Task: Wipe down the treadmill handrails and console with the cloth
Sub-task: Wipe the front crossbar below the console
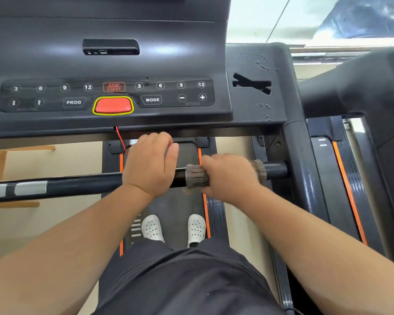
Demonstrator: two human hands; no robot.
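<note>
A black front handrail [82, 185] crosses the view from left to right, with silver sensor plates at its left end. My left hand [149, 163] grips this bar near its middle. Just to the right, my right hand [229, 175] is closed on a grey-brown cloth [197, 176] wrapped around the same bar; cloth edges show on both sides of the hand. Above the bar sits the dark console [109, 64] with number keys, PROG and MODE keys and a red safety key [113, 105]. Water droplets lie on the console's right wing [259, 64].
A red cord [121, 139] hangs from under the console beside my left hand. The black upright post [298, 155] stands at the bar's right end. A second treadmill [355, 178] stands to the right. My white shoes [174, 228] rest on the belt. Wooden furniture [0, 164] is left.
</note>
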